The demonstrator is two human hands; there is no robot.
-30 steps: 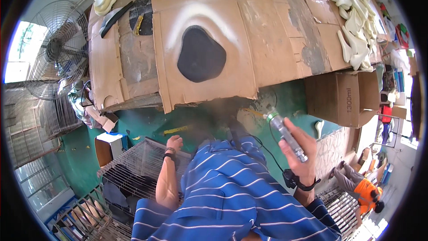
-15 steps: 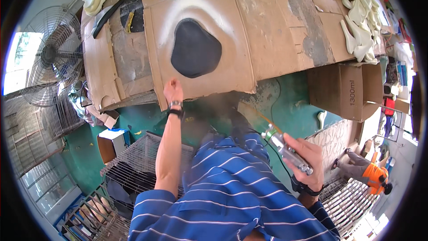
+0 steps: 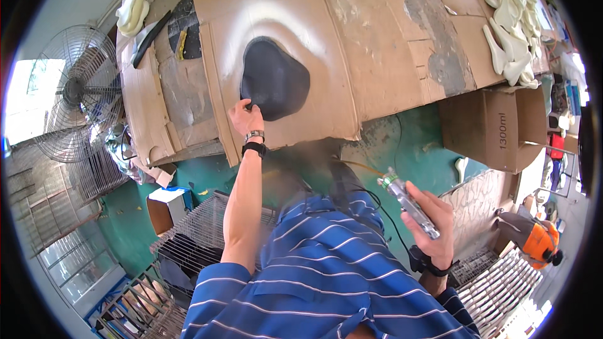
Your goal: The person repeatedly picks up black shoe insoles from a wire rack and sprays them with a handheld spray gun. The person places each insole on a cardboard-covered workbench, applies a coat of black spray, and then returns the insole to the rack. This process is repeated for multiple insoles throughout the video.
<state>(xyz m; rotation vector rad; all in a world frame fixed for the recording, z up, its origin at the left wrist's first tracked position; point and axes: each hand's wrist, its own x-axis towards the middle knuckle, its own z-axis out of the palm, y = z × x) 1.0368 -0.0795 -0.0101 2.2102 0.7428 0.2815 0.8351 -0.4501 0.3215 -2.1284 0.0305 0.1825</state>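
A dark grey-black pad [image 3: 275, 75], shaped like a rounded triangle, lies on a cardboard sheet [image 3: 326, 103] with white overspray on its far side. At the pad's near left corner, my left hand [image 3: 246, 119] pinches the rim between thumb and fingers. My right hand [image 3: 434, 229] is wrapped round a silver spray gun [image 3: 411, 204] with a green ring, held off to the right, away from the table. A thin yellowish hose [image 3: 363, 166] and a dark cable show near the gun.
Pale cream moulded pieces [image 3: 507, 37] are heaped at the table's far right. An open cardboard box [image 3: 483, 129] stands below them. A large wire fan [image 3: 75, 88] is at the left, with a wire rack [image 3: 201, 226] nearer me. Someone in an orange vest [image 3: 541, 242] is at right.
My left hand has moved forward from the cardboard's near edge and taken hold of the pad's rim. The spray gun stays in my right hand, slightly shifted and turned.
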